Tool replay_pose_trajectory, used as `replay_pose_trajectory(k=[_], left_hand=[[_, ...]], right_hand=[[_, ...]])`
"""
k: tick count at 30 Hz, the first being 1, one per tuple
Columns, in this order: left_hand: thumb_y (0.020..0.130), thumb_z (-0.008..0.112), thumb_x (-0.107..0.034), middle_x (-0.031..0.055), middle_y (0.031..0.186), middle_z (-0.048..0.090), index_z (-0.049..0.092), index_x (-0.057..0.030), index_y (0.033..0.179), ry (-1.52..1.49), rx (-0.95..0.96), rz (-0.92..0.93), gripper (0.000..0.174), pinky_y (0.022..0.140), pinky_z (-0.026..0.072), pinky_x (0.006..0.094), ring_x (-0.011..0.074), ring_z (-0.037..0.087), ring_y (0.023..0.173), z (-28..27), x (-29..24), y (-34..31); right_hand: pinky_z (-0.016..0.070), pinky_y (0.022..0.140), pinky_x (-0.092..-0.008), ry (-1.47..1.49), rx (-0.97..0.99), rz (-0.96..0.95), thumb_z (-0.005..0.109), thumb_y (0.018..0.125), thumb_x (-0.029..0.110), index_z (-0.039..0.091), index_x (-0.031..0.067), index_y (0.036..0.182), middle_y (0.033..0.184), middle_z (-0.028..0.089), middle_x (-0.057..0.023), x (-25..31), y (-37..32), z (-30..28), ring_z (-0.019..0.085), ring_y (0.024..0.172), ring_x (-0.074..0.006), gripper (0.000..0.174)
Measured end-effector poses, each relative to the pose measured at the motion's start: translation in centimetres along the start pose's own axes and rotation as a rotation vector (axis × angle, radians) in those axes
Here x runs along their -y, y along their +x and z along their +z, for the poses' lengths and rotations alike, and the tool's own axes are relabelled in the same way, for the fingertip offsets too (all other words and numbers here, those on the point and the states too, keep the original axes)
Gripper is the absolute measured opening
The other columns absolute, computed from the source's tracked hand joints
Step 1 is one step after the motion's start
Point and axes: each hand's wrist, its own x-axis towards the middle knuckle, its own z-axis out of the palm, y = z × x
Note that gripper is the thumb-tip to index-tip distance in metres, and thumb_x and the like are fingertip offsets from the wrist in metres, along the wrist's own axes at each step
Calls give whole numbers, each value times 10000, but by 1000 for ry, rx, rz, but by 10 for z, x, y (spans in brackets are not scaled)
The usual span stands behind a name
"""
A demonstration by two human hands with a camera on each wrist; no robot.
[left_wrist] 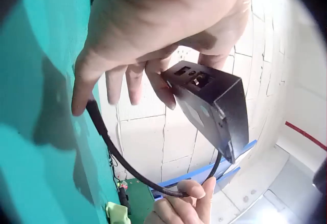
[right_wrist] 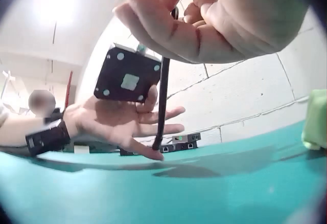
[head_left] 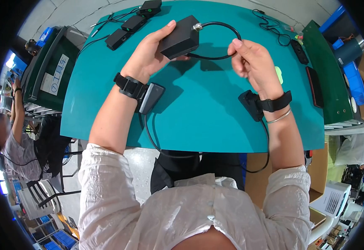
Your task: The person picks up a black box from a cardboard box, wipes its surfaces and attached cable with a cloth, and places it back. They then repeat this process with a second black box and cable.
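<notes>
My left hand [head_left: 148, 54] grips a small black box [head_left: 180, 39] by its sides, held up above the green table. In the left wrist view, ports [left_wrist: 198, 79] show in one face of the box; the right wrist view shows its flat face with several pale round pads. From a metal connector [head_left: 197, 27] at the box's corner runs a black cable [head_left: 221, 24], bent into a loop. My right hand [head_left: 255, 62] pinches that cable at the loop's right side. The cable's far end [left_wrist: 92, 106] lies at my left little finger.
Several similar black boxes [head_left: 117, 39] with cables stand at the table's back left. Thin black cable [head_left: 269, 26], a power strip [head_left: 299, 52], a dark flat device [head_left: 314, 87] and a pale green item [head_left: 278, 75] lie right. Another person [head_left: 17, 141] is at far left.
</notes>
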Motion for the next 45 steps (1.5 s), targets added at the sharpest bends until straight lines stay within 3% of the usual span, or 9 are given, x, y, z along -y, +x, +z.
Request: replay_pose_trajectory(k=[7, 10, 18, 22, 26, 28, 32, 36, 45], left_hand=[[955, 506, -325, 155, 973, 637, 552, 38, 1134, 33, -15, 64, 408, 633, 568, 429, 270, 657, 851, 0, -18, -4], [954, 504, -335, 158, 989, 632, 550, 41, 1129, 19, -62, 219, 418, 626, 568, 426, 272, 655, 863, -2, -14, -1], [939, 533, -361, 162, 1044, 620, 507, 0, 1201, -273, -16, 336, 447, 621, 561, 375, 324, 641, 926, -17, -22, -3], [923, 566, -352, 179, 1143, 575, 499, -3, 1206, -737, 517, 264, 454, 755, 573, 369, 320, 594, 1049, -14, -20, -1], [911, 604, -271, 128, 1132, 591, 521, -4, 1173, -405, -143, 184, 384, 896, 515, 397, 268, 599, 1022, 3, -17, -4], [902, 615, -243, 87, 1054, 619, 565, -4, 1102, -214, -76, 20, 316, 853, 518, 376, 217, 602, 988, -5, -7, 3], [865, 655, -216, 91, 970, 626, 594, -2, 1030, 207, 131, -152, 277, 738, 541, 305, 165, 627, 848, -5, 4, 2], [840, 688, -203, 84, 896, 625, 593, 2, 942, 210, 190, -163, 248, 703, 540, 273, 163, 632, 822, 21, -3, -10], [819, 712, -221, 114, 930, 614, 517, 24, 1151, 452, 93, -54, 456, 658, 550, 286, 166, 635, 852, 7, 6, 0]], right_hand=[[416, 876, -285, -230, -144, -354, 634, 885, 227, 654, 20, 892, 868, 628, -39, -19, 12, -10, 567, 904, -127, 208], [398, 925, -285, -80, 36, -151, 638, 878, 171, 613, 13, 1068, 967, 601, -42, -12, 12, -10, 566, 959, -147, 248], [442, 862, -251, -97, 45, -322, 609, 894, 124, 577, 13, 1151, 965, 596, -26, -11, 11, -7, 569, 926, -115, 281], [463, 729, -239, -41, -78, -410, 602, 895, 101, 575, 2, 1179, 951, 589, -31, -16, 13, -14, 559, 811, -95, 301], [447, 617, -229, 219, -240, -433, 584, 908, 93, 562, -12, 1208, 928, 587, -38, -6, 11, -31, 536, 742, -88, 318], [434, 572, -211, 475, -319, -323, 563, 925, 96, 544, -15, 1236, 926, 591, -55, -14, 16, -43, 524, 722, -91, 331], [560, 782, -296, 778, -408, -79, 464, 949, 29, 428, -85, 1286, 1065, 547, -178, -34, 23, -56, 572, 822, -178, 358], [549, 873, -426, 675, -425, -1, 413, 950, -5, 369, -103, 1289, 1108, 502, -192, -21, 16, -34, 576, 970, -263, 356], [565, 808, -433, 342, 14, 186, 510, 948, 124, 469, -53, 1147, 1122, 513, -134, -20, 9, -20, 597, 974, -285, 269]])
